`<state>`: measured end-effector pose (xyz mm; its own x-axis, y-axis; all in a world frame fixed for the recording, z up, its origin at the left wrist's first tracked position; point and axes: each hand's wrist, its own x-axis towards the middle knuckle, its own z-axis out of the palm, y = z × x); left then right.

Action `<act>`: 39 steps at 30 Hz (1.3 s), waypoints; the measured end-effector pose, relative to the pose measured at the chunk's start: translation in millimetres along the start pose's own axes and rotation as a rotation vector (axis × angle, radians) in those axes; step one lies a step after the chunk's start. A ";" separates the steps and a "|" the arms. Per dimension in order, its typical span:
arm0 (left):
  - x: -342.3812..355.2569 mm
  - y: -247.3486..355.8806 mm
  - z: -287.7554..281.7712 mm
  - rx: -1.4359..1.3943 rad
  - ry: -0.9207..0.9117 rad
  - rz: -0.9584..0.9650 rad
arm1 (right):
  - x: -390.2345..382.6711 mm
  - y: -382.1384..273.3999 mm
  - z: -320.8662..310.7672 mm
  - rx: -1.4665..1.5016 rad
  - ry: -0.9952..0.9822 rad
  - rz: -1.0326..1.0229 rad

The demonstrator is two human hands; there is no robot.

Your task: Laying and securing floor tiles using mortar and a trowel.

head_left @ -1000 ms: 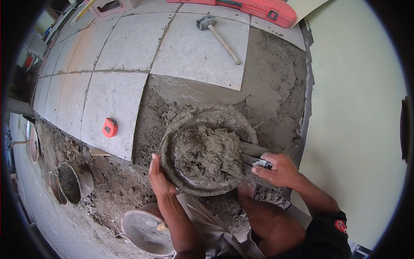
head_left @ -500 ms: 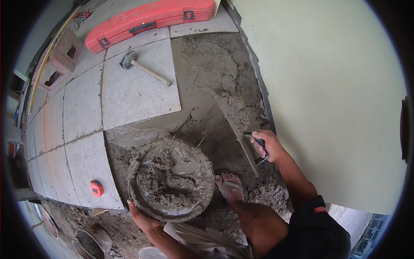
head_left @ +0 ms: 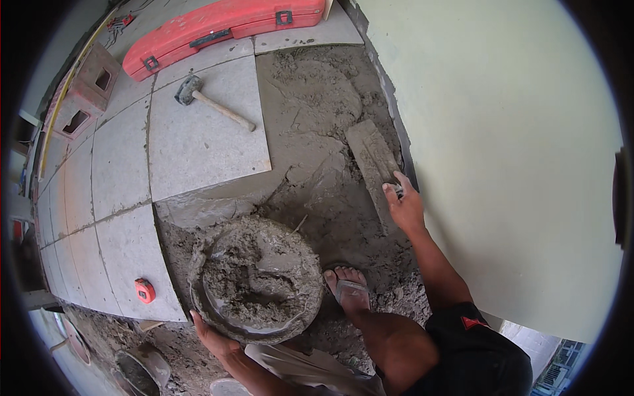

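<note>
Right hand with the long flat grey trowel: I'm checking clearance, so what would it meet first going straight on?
Probably the rough wet grey mortar past the far end of the trowel; the blade's height is unclear.

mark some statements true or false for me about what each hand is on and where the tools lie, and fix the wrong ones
1. The right hand holds a flat trowel. True.
2. The left hand is on the red case. False: it is at the near left edge of the round basin.
3. The mallet lies on a pale tile. True.
4. The red tape measure is inside the basin. False: it lies on another tile, to the left of the basin.
5. There is mortar in the basin. True.
</note>
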<state>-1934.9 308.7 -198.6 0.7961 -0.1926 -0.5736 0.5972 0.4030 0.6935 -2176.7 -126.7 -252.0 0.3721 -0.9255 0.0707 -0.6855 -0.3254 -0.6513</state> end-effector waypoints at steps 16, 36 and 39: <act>4.2 0.4 -6.1 -0.045 0.102 0.037 | -36.2 -105.2 -84.0 0.326 -0.398 0.116; -39.7 -5.1 60.2 0.071 0.119 0.073 | -111.4 -189.9 -53.3 -0.391 -1.093 -0.425; -33.5 -3.5 46.8 0.105 0.121 0.042 | -119.8 -205.6 -70.9 -0.389 -1.064 -0.475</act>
<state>-1959.1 271.9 -161.4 0.8069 -0.0659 -0.5870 0.5756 0.3113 0.7562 -2124.7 37.3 -72.9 0.8360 -0.1389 -0.5308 -0.4157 -0.7917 -0.4477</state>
